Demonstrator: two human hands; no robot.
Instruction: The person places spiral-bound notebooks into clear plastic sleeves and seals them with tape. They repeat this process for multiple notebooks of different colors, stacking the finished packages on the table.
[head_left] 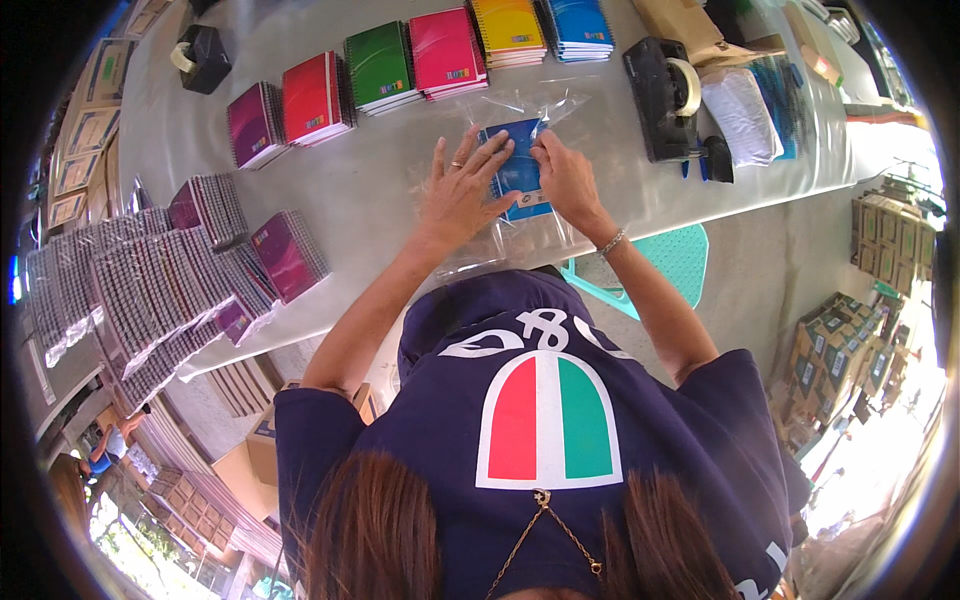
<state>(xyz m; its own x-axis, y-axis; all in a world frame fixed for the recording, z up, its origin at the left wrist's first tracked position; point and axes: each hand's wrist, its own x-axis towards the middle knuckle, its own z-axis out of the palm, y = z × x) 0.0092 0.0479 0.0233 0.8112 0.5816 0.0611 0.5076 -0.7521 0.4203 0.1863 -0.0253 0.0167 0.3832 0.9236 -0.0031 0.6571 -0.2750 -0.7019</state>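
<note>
Blue notebook point(522, 178), wire-bound, lies flat on the grey table point(360, 200) at the centre of the dial, twelve pointing away from the person. Clear film point(555, 105) spreads around it; whether the notebook is inside or merely on top, I cannot tell. At nine, the left hand point(465, 190) rests with fingers spread, gripping nothing, fingertips over the notebook's left side. At three, the right hand point(572, 185) has curled fingers at the right edge; whether they pinch film or only press, I cannot tell.

The step looks like settling film about the notebook; the next move probably calls for steadying it with one hand while drawing the film smooth with the other. A pale label near its lower edge is too small to read.

At six, the navy shirt point(700, 450) bears large white lettering and a red, white and green arch. A black tape dispenser point(655, 110) stands at two. From ten round to one run stacked notebooks point(382, 68), several covers showing small multicoloured lettering. Further off, boxes point(840, 345) at four carry pale labels, unreadable from here.
</note>
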